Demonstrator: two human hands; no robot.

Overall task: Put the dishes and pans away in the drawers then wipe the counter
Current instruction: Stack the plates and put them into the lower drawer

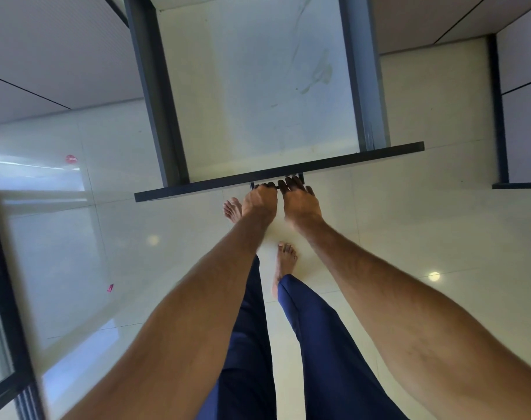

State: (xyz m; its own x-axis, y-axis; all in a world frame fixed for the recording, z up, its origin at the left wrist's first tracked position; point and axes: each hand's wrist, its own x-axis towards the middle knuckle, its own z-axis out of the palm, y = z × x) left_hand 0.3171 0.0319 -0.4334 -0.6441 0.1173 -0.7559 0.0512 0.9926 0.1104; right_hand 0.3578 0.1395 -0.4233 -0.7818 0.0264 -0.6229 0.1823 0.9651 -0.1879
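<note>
A deep drawer (155, 86) with dark grey sides and a pale bottom stands pulled out below me, and nothing lies in it. A slim dark handle (277, 185) runs along its front panel (197, 189). My left hand (259, 201) grips the handle with its fingers curled over it. Right beside it, my right hand (300, 200) holds the same handle, fingers hooked over the bar. No dishes or pans are in view.
Shut grey cabinet fronts (46, 56) flank the drawer on both sides. A second dark-edged drawer front (518, 184) juts out at the right. My bare feet (285, 259) stand on glossy pale floor tiles. A glass door with a dark frame (3, 283) is at the left.
</note>
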